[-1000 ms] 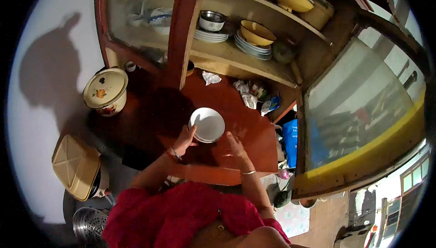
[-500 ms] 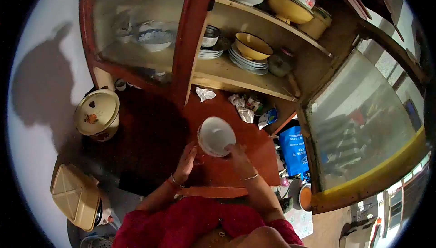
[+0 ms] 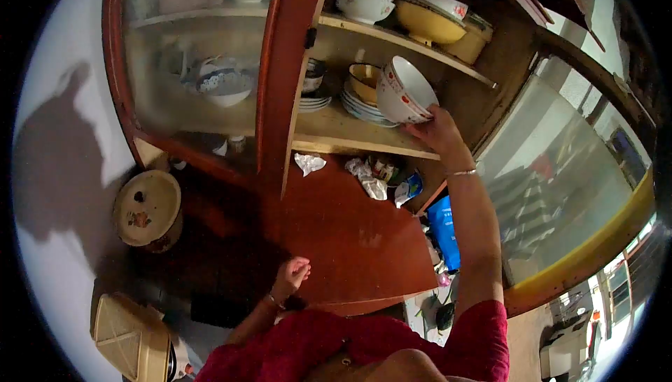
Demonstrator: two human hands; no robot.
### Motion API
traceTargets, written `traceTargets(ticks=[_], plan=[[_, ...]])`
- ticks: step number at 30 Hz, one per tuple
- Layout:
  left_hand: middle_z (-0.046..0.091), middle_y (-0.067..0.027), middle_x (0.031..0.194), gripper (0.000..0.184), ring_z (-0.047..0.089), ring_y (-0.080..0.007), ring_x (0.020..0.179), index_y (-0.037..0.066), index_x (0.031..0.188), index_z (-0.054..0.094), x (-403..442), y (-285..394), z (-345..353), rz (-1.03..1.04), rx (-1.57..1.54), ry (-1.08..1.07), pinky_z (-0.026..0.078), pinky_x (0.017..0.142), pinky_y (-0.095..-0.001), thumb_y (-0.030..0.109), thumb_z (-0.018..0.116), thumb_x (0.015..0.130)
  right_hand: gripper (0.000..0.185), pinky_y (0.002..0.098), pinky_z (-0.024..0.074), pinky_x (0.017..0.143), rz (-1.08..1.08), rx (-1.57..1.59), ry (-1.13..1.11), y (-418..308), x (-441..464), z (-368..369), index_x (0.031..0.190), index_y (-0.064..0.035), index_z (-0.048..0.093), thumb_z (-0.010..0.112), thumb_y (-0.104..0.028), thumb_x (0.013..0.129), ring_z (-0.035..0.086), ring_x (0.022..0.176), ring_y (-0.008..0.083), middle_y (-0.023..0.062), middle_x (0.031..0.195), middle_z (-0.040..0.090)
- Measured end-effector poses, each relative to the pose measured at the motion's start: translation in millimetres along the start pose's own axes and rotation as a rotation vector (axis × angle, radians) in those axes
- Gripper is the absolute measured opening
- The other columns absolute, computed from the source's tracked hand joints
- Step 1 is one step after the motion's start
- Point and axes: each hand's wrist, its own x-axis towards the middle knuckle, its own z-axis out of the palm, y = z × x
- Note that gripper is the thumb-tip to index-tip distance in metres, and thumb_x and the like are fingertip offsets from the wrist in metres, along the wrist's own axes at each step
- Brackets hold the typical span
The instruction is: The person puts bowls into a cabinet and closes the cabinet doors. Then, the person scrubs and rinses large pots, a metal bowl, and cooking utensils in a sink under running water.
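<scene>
My right hand (image 3: pixel 435 130) grips the lower rim of a white bowl (image 3: pixel 393 96) with a red flower pattern, held tilted at the cabinet's middle shelf (image 3: pixel 329 132). Behind it, partly covered by the bowl, a yellow bowl (image 3: pixel 364 82) rests on a stack of plates (image 3: pixel 360 109). Low over the near side of the red-brown tabletop (image 3: pixel 350 242), my left hand (image 3: pixel 292 277) is loosely closed, fingers curled in, with nothing visible in it.
The glass cabinet door (image 3: pixel 560 179) stands swung out at the right. Crumpled wrappers (image 3: pixel 371 185) lie under the shelf. A lidded enamel pot (image 3: pixel 147 207) is at left. On the upper shelf are a floral bowl (image 3: pixel 364 3) and a large yellow bowl (image 3: pixel 427 22).
My right hand has lifted the white bowl from over the tabletop up and right to the middle shelf. My left hand has come away from beside the bowl, lower, its fingers now curled.
</scene>
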Motion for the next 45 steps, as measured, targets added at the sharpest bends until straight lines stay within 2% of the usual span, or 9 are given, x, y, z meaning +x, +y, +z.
traceTargets(ticks=[5,8,13,18,27,29,31,39,45], plan=[[0.061,-0.0082,0.092,0.017,0.061,-0.0140,0.082,0.000,0.103,0.056,0.6,3.1,-2.7,0.002,-0.014,-0.027,0.052,0.073,-0.0282,0.012,0.053,0.093,0.038,0.0458,0.0587,0.063,-0.119,0.016,-0.067,-33.7,25.0,5.9,0.116,0.0069,0.040,0.031,-0.022,0.094,0.061,0.079,0.0369,0.0239,0.102,0.053],[0.061,-0.0086,0.092,0.016,0.061,-0.0142,0.082,-0.001,0.103,0.056,-4.7,22.5,3.0,-0.026,-0.008,-0.004,0.052,0.074,-0.0281,0.011,0.052,0.093,0.037,0.0418,0.0579,0.062,-0.064,0.058,-0.113,-29.0,110.4,-35.1,0.110,0.0070,0.046,0.045,-0.026,0.093,0.062,0.079,0.0340,0.0213,0.095,0.058],[0.061,-0.0099,0.092,0.016,0.061,-0.0149,0.082,-0.002,0.103,0.056,2.7,21.7,-2.8,-0.045,-0.003,-0.018,0.053,0.074,-0.0289,0.010,0.052,0.093,0.056,0.0395,0.0540,0.068,-0.667,-0.835,-0.243,-25.0,226.4,-93.0,0.101,0.0069,0.056,0.079,-0.033,0.070,0.064,0.088,0.0296,0.0221,0.090,0.064],[0.061,-0.0121,0.093,0.017,0.063,-0.0170,0.082,-0.002,0.104,0.056,2.9,20.9,-1.5,-0.078,-0.022,-0.002,0.055,0.075,-0.0314,0.010,0.050,0.094,0.034,0.0423,0.0601,0.064,-0.802,-1.227,-0.205,-22.3,245.3,-80.0,0.114,0.0031,0.048,0.046,-0.023,0.093,0.062,0.084,0.0415,0.0245,0.111,0.055],[0.061,-0.0127,0.092,0.020,0.064,-0.0175,0.080,-0.004,0.106,0.054,8.5,8.9,-3.7,-0.135,0.000,0.021,0.055,0.073,-0.0320,0.011,0.048,0.094,0.041,0.0391,0.0537,0.067,-0.951,-1.397,-0.171,-11.0,237.3,-56.1,0.092,0.0019,0.060,0.075,-0.031,0.073,0.063,0.084,0.0364,0.0246,0.100,0.060],[0.061,-0.0125,0.091,0.020,0.064,-0.0176,0.079,-0.004,0.105,0.054,9.4,-3.0,-4.3,-0.091,-0.006,0.024,0.055,0.073,-0.0315,0.012,0.048,0.095,0.041,0.0366,0.0519,0.065,-1.262,-1.938,-0.122,-21.8,218.1,-49.6,0.085,0.0029,0.061,0.079,-0.030,0.067,0.064,0.084,0.0328,0.0248,0.097,0.061],[0.061,-0.0123,0.090,0.021,0.064,-0.0176,0.078,-0.004,0.105,0.054,10.3,-2.9,-2.7,-0.084,0.010,0.031,0.055,0.072,-0.0310,0.013,0.047,0.095,0.039,0.0361,0.0523,0.065,-1.397,-1.960,-0.126,-23.9,225.3,-45.3,0.085,0.0017,0.061,0.078,-0.029,0.068,0.065,0.082,0.0319,0.0230,0.092,0.063],[0.061,-0.0127,0.088,0.023,0.065,-0.0178,0.076,-0.003,0.105,0.054,7.3,12.4,1.8,-0.051,0.061,0.063,0.055,0.070,-0.0307,0.017,0.049,0.095,0.019,0.0299,0.0527,0.063,-0.087,-1.073,0.367,-31.5,212.2,26.8,0.074,-0.0021,0.064,0.064,-0.021,0.077,0.067,0.070,0.0226,0.0145,0.074,0.068],[0.061,-0.0126,0.088,0.021,0.065,-0.0180,0.076,-0.003,0.104,0.054,7.2,17.6,4.8,-0.096,0.094,0.097,0.056,0.070,-0.0313,0.015,0.048,0.095,0.020,0.0300,0.0529,0.054,-0.188,-1.245,0.336,-29.9,178.1,20.6,0.074,-0.0018,0.066,0.054,-0.014,0.083,0.067,0.060,0.0196,0.0127,0.070,0.067]])
